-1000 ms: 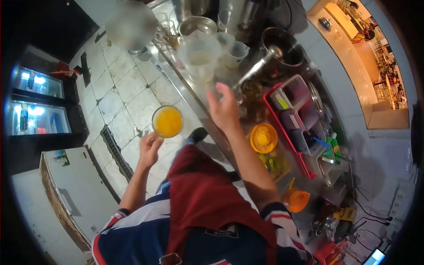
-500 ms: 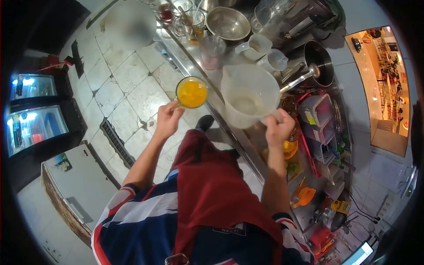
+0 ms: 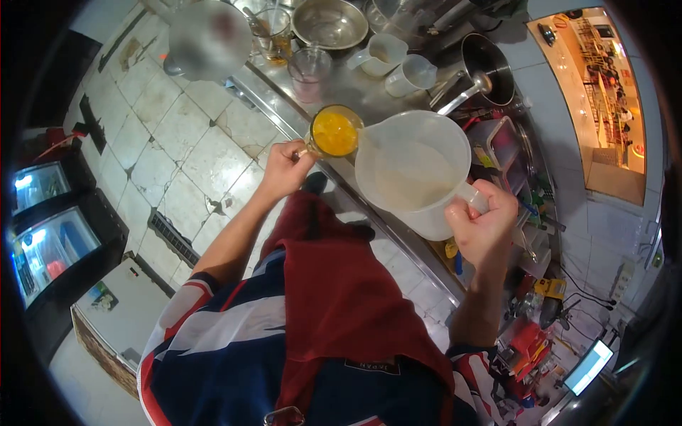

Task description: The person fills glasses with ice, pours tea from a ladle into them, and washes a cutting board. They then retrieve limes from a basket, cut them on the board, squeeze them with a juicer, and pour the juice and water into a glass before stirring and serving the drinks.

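Note:
My left hand [image 3: 288, 167] is closed around the handle of a glass mug [image 3: 335, 132], which holds a yellow-orange drink with what look like ice pieces. Opposite it, my right hand [image 3: 483, 221] grips the handle of a large translucent plastic jug [image 3: 412, 170]. Some cloudy, pale liquid shows inside the jug. Its spout points left and overlaps the mug's right rim in this view. Both vessels are held up near the edge of the metal counter [image 3: 415, 259].
On the counter stand a metal bowl [image 3: 329, 25], a clear cup [image 3: 310, 77], two small plastic jugs [image 3: 410, 75] and a deep pot [image 3: 489, 67] beside a ladle [image 3: 465, 94]. A plastic rack [image 3: 491, 142] is at right. A blurred patch covers the top left.
The jug's spout has come round to the mug, and the gap between them has closed. The jug is tilted more toward the mug. My view has shifted a little.

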Demonstrator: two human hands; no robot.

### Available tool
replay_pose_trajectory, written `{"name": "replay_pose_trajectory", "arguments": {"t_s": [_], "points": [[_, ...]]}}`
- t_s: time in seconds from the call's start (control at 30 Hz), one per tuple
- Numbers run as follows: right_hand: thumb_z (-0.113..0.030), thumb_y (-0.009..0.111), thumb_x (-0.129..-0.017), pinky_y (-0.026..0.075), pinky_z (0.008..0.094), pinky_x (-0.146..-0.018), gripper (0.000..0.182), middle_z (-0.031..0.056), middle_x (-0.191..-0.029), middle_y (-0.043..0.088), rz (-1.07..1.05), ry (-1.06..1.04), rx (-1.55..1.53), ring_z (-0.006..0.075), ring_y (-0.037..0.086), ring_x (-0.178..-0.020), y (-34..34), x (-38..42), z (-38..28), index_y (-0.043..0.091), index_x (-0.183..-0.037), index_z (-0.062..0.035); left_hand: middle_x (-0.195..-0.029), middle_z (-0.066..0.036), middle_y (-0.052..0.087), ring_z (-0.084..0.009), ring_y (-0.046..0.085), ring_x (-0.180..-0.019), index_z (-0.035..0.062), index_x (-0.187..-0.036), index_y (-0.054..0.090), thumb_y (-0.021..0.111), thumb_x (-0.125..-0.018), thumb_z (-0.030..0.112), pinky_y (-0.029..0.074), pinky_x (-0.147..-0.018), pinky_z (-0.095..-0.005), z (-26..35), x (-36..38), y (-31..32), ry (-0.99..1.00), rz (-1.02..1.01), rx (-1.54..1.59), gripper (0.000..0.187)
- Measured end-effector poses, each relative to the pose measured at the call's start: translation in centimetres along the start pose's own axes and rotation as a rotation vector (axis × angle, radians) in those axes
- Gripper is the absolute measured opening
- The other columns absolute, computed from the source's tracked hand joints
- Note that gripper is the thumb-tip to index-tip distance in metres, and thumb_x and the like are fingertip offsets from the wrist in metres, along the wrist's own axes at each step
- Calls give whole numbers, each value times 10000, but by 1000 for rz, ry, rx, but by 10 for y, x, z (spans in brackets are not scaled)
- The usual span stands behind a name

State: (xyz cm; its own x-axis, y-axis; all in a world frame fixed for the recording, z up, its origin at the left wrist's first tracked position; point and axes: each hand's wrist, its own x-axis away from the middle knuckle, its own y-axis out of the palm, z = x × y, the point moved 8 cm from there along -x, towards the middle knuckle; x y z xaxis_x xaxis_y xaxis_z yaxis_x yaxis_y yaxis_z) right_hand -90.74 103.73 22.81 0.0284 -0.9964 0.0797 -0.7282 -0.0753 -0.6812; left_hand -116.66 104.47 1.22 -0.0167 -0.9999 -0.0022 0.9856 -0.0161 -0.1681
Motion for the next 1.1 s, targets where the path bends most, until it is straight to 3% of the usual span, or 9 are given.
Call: {"name": "replay_pose_trajectory", "arguments": {"t_s": [0.23, 0.33, 1.1], "points": [[-41, 620, -697, 372, 231, -461, 119, 3, -562, 503, -24, 87, 56, 20, 427, -572, -4, 3, -12, 603, -731, 72, -605, -87, 559, -130, 513, -552, -27, -697, 603, 620, -784, 113, 410, -535, -291, 11, -9, 13, 33, -49, 22, 165], [-39, 613, -700, 385, 236, -463, 130, 13, -573, 523, -44, 166, 58, 21, 441, -579, -5, 6, -7, 606, -745, 83, -599, -65, 478, -133, 447, -570, -26, -684, 517, 566, -807, 98, 372, -557, -308, 17, -11, 17, 65, -88, -14, 181], [-39, 607, -711, 384, 231, -467, 119, -9, -553, 499, -16, 69, 62, 18, 441, -573, -10, 10, -13, 575, -708, 75, -576, -67, 539, -103, 481, -532, -43, -673, 580, 591, -789, 98, 404, -522, -283, 12, -8, 11, 28, -31, 8, 183]]}}
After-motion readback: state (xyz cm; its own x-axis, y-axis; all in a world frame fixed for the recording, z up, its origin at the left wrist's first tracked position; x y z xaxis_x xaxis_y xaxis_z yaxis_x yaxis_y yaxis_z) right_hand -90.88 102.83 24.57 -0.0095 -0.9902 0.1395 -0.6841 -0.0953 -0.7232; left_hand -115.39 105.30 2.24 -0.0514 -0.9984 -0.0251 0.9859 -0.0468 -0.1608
